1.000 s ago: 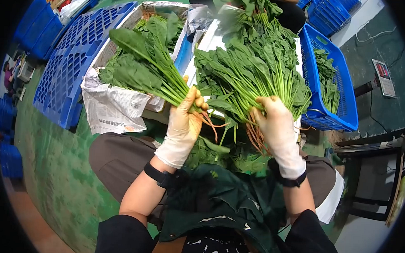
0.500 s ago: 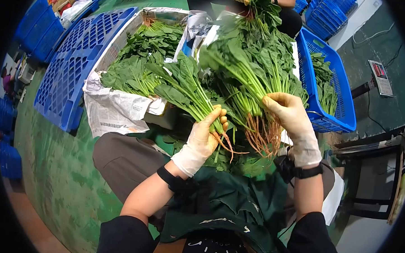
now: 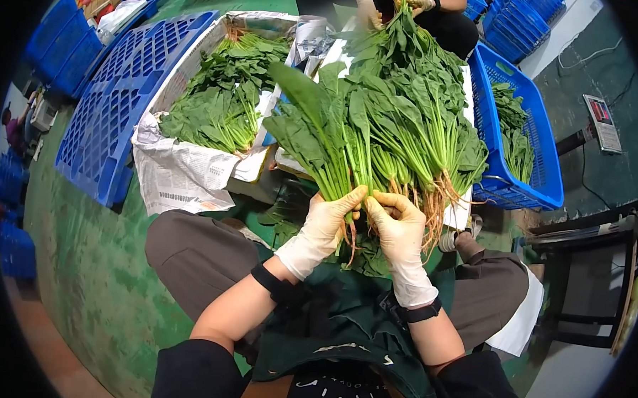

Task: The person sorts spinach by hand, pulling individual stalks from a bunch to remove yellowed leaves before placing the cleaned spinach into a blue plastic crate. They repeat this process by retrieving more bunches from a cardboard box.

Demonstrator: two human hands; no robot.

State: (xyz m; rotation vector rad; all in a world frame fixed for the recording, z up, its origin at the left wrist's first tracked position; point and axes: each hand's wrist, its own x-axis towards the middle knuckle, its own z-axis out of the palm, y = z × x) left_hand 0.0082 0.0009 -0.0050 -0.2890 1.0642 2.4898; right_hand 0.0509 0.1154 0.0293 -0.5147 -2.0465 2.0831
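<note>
Spinach bunch [image 3: 364, 151] stands upright at the centre of my view, stems gathered, with the reddish roots [image 3: 436, 204] hanging toward my lap. My left hand [image 3: 325, 224] and right hand [image 3: 399, 234], both gloved, are curled tight around the stems just above the roots, side by side and touching. I judge the bunch to be gathered into one, though I can see no tie or band on it.

At ten o'clock the newspaper-lined box [image 3: 185, 172] holds packed spinach [image 3: 216, 102] laid in rows, so a fair share looks done. From twelve to one o'clock a loose heap [image 3: 417, 68] lies just behind the bunch, so plenty looks left. At three o'clock a blue basket [image 3: 541, 173] holds a little more. At twelve, a co-worker's gloved hands [image 3: 370, 9] grip other stems.
</note>
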